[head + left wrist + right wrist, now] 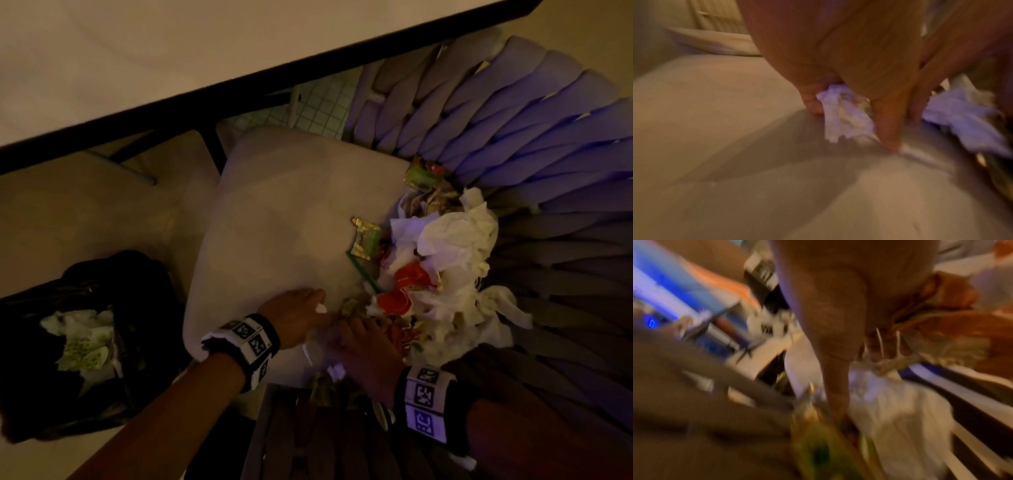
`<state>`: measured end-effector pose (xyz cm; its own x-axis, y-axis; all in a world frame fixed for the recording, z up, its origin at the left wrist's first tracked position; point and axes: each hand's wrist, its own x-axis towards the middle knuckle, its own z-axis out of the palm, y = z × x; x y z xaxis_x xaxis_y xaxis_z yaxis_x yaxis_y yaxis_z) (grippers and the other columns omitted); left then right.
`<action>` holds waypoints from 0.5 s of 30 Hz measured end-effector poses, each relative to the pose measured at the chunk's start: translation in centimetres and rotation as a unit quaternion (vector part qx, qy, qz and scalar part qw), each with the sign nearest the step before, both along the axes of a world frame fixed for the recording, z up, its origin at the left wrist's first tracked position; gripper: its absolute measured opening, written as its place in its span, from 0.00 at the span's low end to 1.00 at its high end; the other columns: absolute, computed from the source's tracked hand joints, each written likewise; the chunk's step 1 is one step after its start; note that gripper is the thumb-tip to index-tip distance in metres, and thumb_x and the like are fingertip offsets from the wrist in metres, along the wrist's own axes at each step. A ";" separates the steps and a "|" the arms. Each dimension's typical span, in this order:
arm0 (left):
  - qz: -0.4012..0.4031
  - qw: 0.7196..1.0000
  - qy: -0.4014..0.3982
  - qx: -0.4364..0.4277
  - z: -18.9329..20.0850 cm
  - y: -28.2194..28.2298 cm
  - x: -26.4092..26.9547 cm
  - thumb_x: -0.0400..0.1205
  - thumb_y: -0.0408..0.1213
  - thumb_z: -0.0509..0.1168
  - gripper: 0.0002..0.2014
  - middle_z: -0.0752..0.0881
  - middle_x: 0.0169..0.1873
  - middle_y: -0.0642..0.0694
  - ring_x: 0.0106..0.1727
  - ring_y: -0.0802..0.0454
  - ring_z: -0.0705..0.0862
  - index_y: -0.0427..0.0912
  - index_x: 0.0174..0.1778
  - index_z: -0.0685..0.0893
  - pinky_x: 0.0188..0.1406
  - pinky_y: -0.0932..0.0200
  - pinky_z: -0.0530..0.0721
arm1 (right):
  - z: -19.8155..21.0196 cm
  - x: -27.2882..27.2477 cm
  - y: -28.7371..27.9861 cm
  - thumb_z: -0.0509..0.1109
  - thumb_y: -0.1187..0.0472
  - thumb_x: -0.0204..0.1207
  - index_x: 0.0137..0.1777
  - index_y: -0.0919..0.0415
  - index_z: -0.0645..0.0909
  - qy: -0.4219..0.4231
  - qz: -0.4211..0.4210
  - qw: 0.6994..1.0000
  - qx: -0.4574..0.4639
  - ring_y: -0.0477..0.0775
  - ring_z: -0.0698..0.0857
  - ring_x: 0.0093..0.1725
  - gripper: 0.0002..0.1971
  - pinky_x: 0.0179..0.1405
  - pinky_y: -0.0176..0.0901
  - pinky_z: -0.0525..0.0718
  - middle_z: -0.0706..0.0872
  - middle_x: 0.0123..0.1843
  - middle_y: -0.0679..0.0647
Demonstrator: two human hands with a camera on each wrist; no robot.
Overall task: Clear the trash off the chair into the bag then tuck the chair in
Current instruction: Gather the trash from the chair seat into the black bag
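Observation:
The chair's beige seat cushion [281, 212] carries a trash pile [445, 260] of white tissues, red and green wrappers along its right side, against the woven backrest [548, 154]. At the seat's front edge my left hand [320, 310] pinches a white tissue [321, 308] between thumb and fingers; the left wrist view shows that tissue [838, 116] in the left hand [849, 126], fingertips on the cushion [735, 146]. My right hand [376, 329] lies on the near end of the pile. The right wrist view is blurred, so the right hand's [859, 369] grip is unclear.
A black trash bag [102, 274] stands open on the floor left of the chair, with tissues and a wrapper inside. The white table [171, 51] with a dark edge runs across the top. A dark slatted surface [308, 438] is below my hands.

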<state>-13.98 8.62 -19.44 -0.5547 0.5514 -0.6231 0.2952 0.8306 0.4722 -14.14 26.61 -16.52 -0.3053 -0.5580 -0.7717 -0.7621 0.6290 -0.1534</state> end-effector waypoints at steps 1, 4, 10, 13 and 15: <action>0.010 1.000 0.002 -0.002 -0.1 0.3 0.1 0.80 0.36 0.63 0.24 0.68 0.73 0.36 0.71 0.36 0.70 0.44 0.73 0.70 0.67 0.47 0.71 | -0.4 0.2 0.2 0.57 0.50 0.63 0.44 0.47 0.86 0.008 0.001 1.000 -0.002 0.58 0.88 0.42 0.17 0.42 0.50 0.83 0.89 0.47 0.53; 0.034 0.999 -0.016 -0.005 -0.2 0.9 0.4 0.84 0.39 0.56 0.17 0.74 0.68 0.36 0.68 0.37 0.74 0.38 0.68 0.72 0.63 0.48 0.73 | 0.3 -0.7 -0.1 0.61 0.54 0.71 0.49 0.55 0.86 -0.037 -0.004 0.999 -0.029 0.68 0.86 0.53 0.14 0.46 0.56 0.85 0.88 0.53 0.60; 0.133 0.991 -0.023 0.017 0.0 -0.5 1.4 0.80 0.25 0.54 0.23 0.74 0.69 0.36 0.66 0.35 0.77 0.38 0.73 0.70 0.61 0.44 0.76 | 1.4 -4.7 0.2 0.39 0.47 0.68 0.60 0.63 0.79 -0.115 -0.162 0.967 -0.158 0.64 0.86 0.55 0.34 0.50 0.51 0.82 0.85 0.55 0.62; 0.155 0.987 -0.033 0.005 0.4 -1.5 1.5 0.81 0.26 0.53 0.21 0.71 0.68 0.37 0.64 0.34 0.77 0.43 0.71 0.71 0.57 0.42 0.78 | 1.9 -3.0 0.3 0.59 0.57 0.79 0.72 0.55 0.71 -0.153 -0.095 0.979 -0.092 0.63 0.80 0.63 0.20 0.58 0.53 0.80 0.77 0.67 0.62; 0.168 0.985 -0.044 -0.001 0.5 -2.2 1.6 0.82 0.30 0.54 0.15 0.70 0.63 0.40 0.59 0.35 0.79 0.45 0.63 0.74 0.55 0.42 0.79 | 1.9 -0.7 0.2 0.64 0.59 0.77 0.68 0.54 0.74 -0.156 -0.047 0.980 -0.111 0.65 0.80 0.64 0.19 0.56 0.55 0.84 0.77 0.67 0.63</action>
